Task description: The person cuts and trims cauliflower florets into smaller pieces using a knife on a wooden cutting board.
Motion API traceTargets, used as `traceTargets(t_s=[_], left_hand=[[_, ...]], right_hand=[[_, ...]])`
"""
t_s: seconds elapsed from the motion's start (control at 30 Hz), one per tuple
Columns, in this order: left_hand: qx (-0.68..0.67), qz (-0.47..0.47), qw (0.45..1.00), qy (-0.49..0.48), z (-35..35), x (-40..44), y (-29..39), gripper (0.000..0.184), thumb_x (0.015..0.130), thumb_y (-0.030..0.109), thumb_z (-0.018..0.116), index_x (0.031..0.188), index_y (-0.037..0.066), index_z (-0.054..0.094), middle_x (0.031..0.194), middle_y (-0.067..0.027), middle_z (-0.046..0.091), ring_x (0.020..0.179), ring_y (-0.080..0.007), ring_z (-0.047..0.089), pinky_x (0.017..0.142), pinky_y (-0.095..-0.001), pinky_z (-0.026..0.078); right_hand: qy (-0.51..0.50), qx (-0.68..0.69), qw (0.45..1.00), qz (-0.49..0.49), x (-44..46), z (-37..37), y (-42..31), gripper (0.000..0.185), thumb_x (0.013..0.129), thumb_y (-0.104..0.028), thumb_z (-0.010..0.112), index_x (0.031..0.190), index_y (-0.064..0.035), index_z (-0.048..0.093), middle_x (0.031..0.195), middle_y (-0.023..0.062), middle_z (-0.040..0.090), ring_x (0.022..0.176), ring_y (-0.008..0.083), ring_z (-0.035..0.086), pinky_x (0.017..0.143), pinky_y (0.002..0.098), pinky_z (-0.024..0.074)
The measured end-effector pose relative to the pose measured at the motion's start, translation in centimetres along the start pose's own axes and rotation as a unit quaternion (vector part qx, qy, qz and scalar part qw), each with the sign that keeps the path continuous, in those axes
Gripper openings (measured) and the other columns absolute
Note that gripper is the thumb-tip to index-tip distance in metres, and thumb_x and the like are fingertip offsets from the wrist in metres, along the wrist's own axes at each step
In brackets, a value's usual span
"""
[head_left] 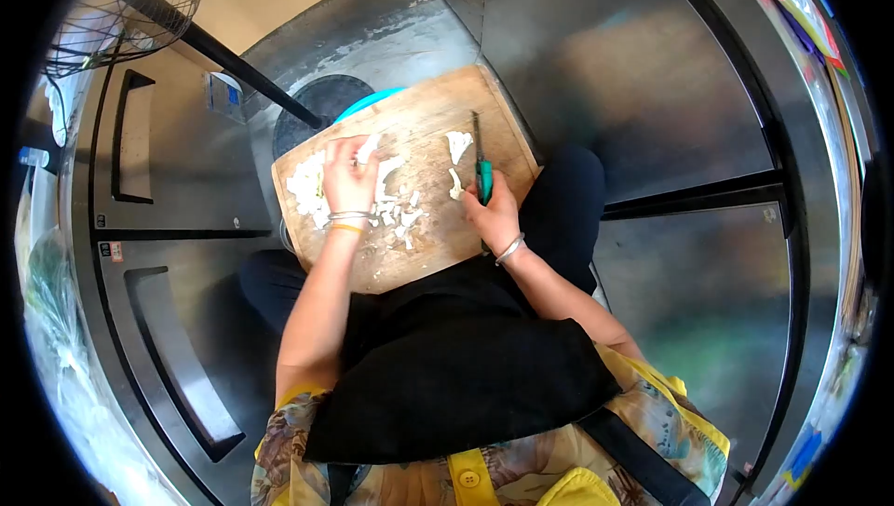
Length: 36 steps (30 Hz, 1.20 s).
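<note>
A wooden cutting board (pixel 419 245) lies tilted across my lap. White cauliflower-like pieces (pixel 305 185) are heaped at its left, and smaller bits (pixel 400 222) are scattered near the middle. My left hand (pixel 351 175) is over the heap, fingers curled round a white piece (pixel 369 148). Closed round the green handle of a knife (pixel 484 180) is my right hand (pixel 494 212), its blade pointing away from me. Two separate white pieces, a larger one (pixel 458 146) and a smaller one (pixel 455 184), lie just left of the knife.
Behind the board are a blue rim (pixel 368 104) and a black stand base (pixel 321 106) with a pole leading to a wire fan cage (pixel 140 3). Metal cabinets stand at the left (pixel 186 161) and right (pixel 689 301). A black apron (pixel 447 376) covers my lap.
</note>
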<state>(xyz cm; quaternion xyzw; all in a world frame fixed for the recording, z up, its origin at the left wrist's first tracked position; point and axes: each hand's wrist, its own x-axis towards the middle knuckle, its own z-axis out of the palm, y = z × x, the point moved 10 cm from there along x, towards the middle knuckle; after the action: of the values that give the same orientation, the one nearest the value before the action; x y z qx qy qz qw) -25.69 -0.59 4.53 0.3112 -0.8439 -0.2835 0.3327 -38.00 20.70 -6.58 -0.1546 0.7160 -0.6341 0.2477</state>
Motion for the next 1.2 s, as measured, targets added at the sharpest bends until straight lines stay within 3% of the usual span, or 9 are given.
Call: traceTargets(t_s=[0.03, 0.13, 0.4, 0.6, 0.77, 0.93, 1.03, 1.1, 1.2], left_hand=[[0.068, -0.003, 0.998, 0.002, -1.3, 0.3, -0.7, 0.021, 0.073, 0.007, 0.067, 0.094, 0.006, 0.063, 0.088, -0.0087, 0.056, 0.083, -0.0212, 0.06, 0.069, -0.0299, 0.047], [0.203, -0.01, 0.978, -0.04, -2.5, 0.2, -4.3, 0.019, 0.072, 0.01, 0.068, 0.09, 0.007, 0.063, 0.092, -0.0097, 0.058, 0.083, -0.0252, 0.059, 0.073, -0.0347, 0.047], [0.163, -0.007, 0.986, -0.022, -3.9, -2.2, -4.4, 0.02, 0.073, 0.011, 0.068, 0.091, 0.005, 0.063, 0.096, -0.0107, 0.057, 0.095, -0.0276, 0.054, 0.084, -0.0354, 0.042], [0.105, 0.07, 0.992, 0.032, -4.9, -5.7, -1.2, 0.024, 0.072, 0.004, 0.063, 0.096, 0.008, 0.061, 0.1, -0.0109, 0.054, 0.095, -0.0296, 0.05, 0.085, -0.0376, 0.04], [0.071, 0.08, 0.994, -0.014, -3.4, -6.9, -0.1, 0.025, 0.072, 0.001, 0.061, 0.096, 0.007, 0.061, 0.101, -0.0105, 0.054, 0.099, -0.0293, 0.05, 0.087, -0.0374, 0.041], [0.105, 0.134, 0.984, -0.045, -0.8, -4.3, 1.7, 0.026, 0.07, 0.002, 0.063, 0.095, 0.006, 0.061, 0.107, -0.0091, 0.054, 0.103, -0.0302, 0.049, 0.09, -0.0371, 0.04], [0.165, 0.149, 0.97, -0.102, 3.0, -3.4, 0.5, 0.026, 0.071, 0.008, 0.062, 0.098, 0.008, 0.062, 0.107, -0.0067, 0.057, 0.105, -0.0283, 0.048, 0.089, -0.0384, 0.04], [0.253, 0.149, 0.944, -0.151, 5.9, -3.2, -1.3, 0.03, 0.071, 0.013, 0.06, 0.101, 0.012, 0.063, 0.103, -0.0042, 0.059, 0.104, -0.0249, 0.05, 0.086, -0.0395, 0.039], [0.314, 0.089, 0.923, -0.206, 6.2, -2.2, -1.2, 0.03, 0.07, 0.011, 0.06, 0.099, 0.012, 0.063, 0.101, -0.004, 0.06, 0.101, -0.0235, 0.051, 0.085, -0.0395, 0.039]], right_hand=[[-0.009, -0.094, 0.994, -0.052, 0.3, 0.5, -1.2, 0.028, 0.073, -0.008, 0.067, 0.093, 0.0009, 0.049, 0.079, 0.0129, 0.054, 0.072, 0.0306, 0.056, 0.065, 0.0383, 0.0452], [0.011, -0.241, 0.953, -0.184, -0.1, 1.7, -3.8, 0.032, 0.072, -0.009, 0.068, 0.097, 0.0, 0.049, 0.092, 0.0183, 0.051, 0.078, 0.0371, 0.054, 0.07, 0.0421, 0.0447], [-0.059, -0.332, 0.936, -0.102, 0.3, 2.8, -1.4, 0.031, 0.073, -0.011, 0.068, 0.098, -0.0026, 0.05, 0.099, 0.0182, 0.05, 0.085, 0.0378, 0.054, 0.073, 0.0442, 0.0442], [-0.062, -0.232, 0.963, -0.125, 0.1, 5.4, -1.1, 0.024, 0.073, -0.009, 0.066, 0.092, -0.0021, 0.053, 0.08, 0.017, 0.056, 0.08, 0.0347, 0.057, 0.07, 0.0414, 0.0454], [-0.174, -0.036, 0.982, 0.063, -0.7, 9.3, -2.9, 0.03, 0.076, -0.014, 0.067, 0.098, 0.0001, 0.054, 0.085, 0.0188, 0.058, 0.08, 0.0321, 0.058, 0.071, 0.0391, 0.0457], [0.087, -0.095, 0.986, -0.102, 4.9, 0.1, -1.4, 0.033, 0.075, -0.013, 0.068, 0.099, 0.0033, 0.052, 0.088, 0.0212, 0.056, 0.079, 0.0372, 0.055, 0.072, 0.0415, 0.0443], [0.118, -0.177, 0.972, -0.096, 6.5, -2.3, -2.9, 0.037, 0.073, -0.014, 0.069, 0.101, 0.0037, 0.053, 0.091, 0.0212, 0.055, 0.083, 0.0373, 0.055, 0.074, 0.0419, 0.0437], [0.027, -0.179, 0.983, -0.01, 7.8, -0.7, -1.4, 0.043, 0.07, -0.016, 0.072, 0.103, 0.0034, 0.053, 0.097, 0.022, 0.055, 0.09, 0.0371, 0.054, 0.078, 0.0416, 0.0435], [0.043, -0.316, 0.942, -0.103, 8.2, 1.0, -2.2, 0.048, 0.067, -0.019, 0.074, 0.105, 0.0025, 0.054, 0.097, 0.0223, 0.055, 0.092, 0.0367, 0.055, 0.079, 0.0412, 0.0444]])
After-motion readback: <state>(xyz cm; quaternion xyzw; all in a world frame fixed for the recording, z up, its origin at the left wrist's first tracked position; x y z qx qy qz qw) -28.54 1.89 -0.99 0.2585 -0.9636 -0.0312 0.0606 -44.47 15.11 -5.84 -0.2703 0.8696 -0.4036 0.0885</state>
